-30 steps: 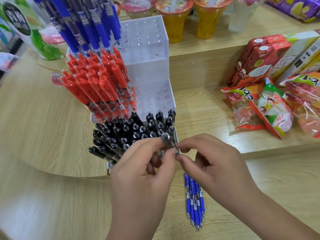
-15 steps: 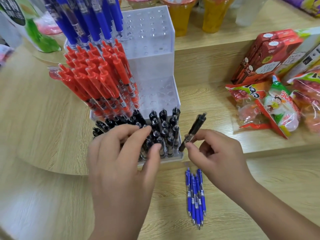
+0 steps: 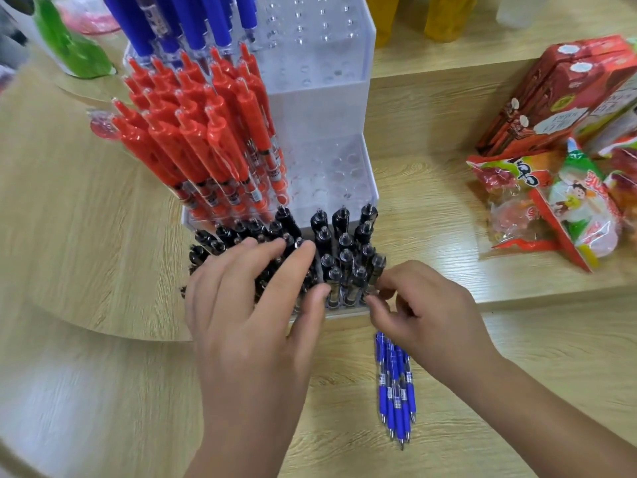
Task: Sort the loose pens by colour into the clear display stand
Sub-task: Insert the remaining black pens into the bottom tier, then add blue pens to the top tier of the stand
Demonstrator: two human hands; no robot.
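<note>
on the pale wooden counter, just beyond both hands, stands the clear display stand, stepped in three tiers. the left hand lies spread, palm down, over the black pens in the lowest tier, its fingertips resting on their tops and its thumb against the front row. the right hand sits just to the right of it at the stand's front right corner, fingers curled, thumb and forefinger pinching the lower barrel of the corner black pen, which stands upright in its hole. past the left hand's fingertips, the middle tier holds the red pens crowded on its left side, leaning back and to the left, while holes to their right are empty. farther still, the top tier carries blue pens on its left. just below the right hand's wrist, toward the person, a small bundle of loose blue pens lies flat on the counter, tips pointing toward the person. well off to the right of the right hand lie snack packets and red cartons. the scene's edges are somewhat blurred.
</note>
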